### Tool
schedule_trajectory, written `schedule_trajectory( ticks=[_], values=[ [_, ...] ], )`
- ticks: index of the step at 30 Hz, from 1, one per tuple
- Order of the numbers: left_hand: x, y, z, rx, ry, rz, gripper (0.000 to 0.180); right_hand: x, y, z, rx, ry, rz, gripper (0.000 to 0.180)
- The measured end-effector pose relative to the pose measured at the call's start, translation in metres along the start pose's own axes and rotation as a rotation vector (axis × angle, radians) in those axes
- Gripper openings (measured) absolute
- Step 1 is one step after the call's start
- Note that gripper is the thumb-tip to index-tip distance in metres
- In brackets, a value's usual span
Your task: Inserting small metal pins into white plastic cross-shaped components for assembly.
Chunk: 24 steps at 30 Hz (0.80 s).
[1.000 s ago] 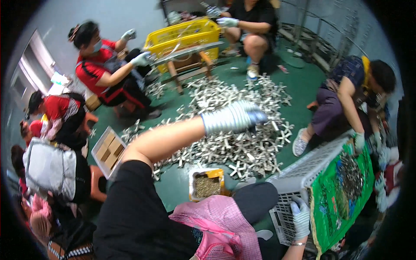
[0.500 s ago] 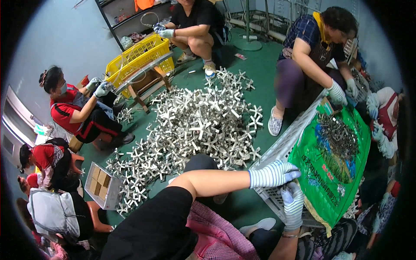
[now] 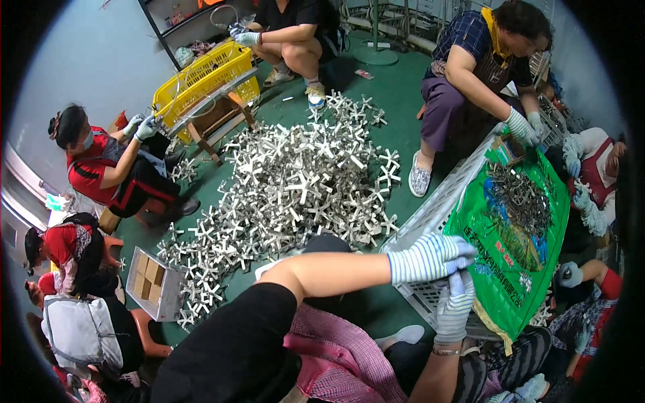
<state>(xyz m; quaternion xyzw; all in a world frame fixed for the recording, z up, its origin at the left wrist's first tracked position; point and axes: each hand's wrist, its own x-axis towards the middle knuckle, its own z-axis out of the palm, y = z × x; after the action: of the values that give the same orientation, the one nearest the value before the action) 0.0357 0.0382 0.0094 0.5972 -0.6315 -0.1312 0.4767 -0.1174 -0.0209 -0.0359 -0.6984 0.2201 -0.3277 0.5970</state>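
Note:
My left hand [image 3: 431, 258] and my right hand [image 3: 455, 307] wear white gloves with blue stripes. Their fingertips are pinched together at the near left edge of a green printed sack [image 3: 463, 232]. Whatever they pinch is too small and covered to make out. The sack lies spread over a grey plastic crate [image 3: 423, 220]. On it rests a heap of small dark metal pieces [image 3: 521, 201], beyond my fingers to the right.
A big pile of pale star-shaped metal parts [image 3: 302, 181] covers the floor ahead. Left of it stand a box of cardboard blocks [image 3: 164, 305] and a yellow basket [image 3: 201, 77]. A co-worker's gloved hand [image 3: 521, 127] reaches to the sack's far edge; others sit around.
My hands have drawn closer, left fingers now folded over the right fingertips. The whole view has shifted slightly. At the right, a co-worker's gloved hand has come into sight beside the sack.

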Motion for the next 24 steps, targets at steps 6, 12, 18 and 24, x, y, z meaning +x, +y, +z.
schedule_trajectory(
  ticks=[6,12,18,24],
  values=[
    [0.002,-0.002,0.010,-0.013,0.030,-0.061,0.034,0.009,-0.013,-0.028,-0.314,0.379,0.030,0.025],
    [0.014,-0.014,0.026,-0.102,-0.078,-0.241,0.027,0.008,-0.013,-0.038,-0.631,0.459,0.004,0.021],
    [0.021,-0.041,0.005,-0.084,0.073,-0.345,0.031,0.040,-0.017,-0.013,-0.502,0.354,-0.045,0.020],
    [0.025,-0.041,0.020,-0.381,-0.051,-0.578,0.026,0.022,-0.004,-0.021,-0.220,0.310,0.068,0.016]
  ],
)
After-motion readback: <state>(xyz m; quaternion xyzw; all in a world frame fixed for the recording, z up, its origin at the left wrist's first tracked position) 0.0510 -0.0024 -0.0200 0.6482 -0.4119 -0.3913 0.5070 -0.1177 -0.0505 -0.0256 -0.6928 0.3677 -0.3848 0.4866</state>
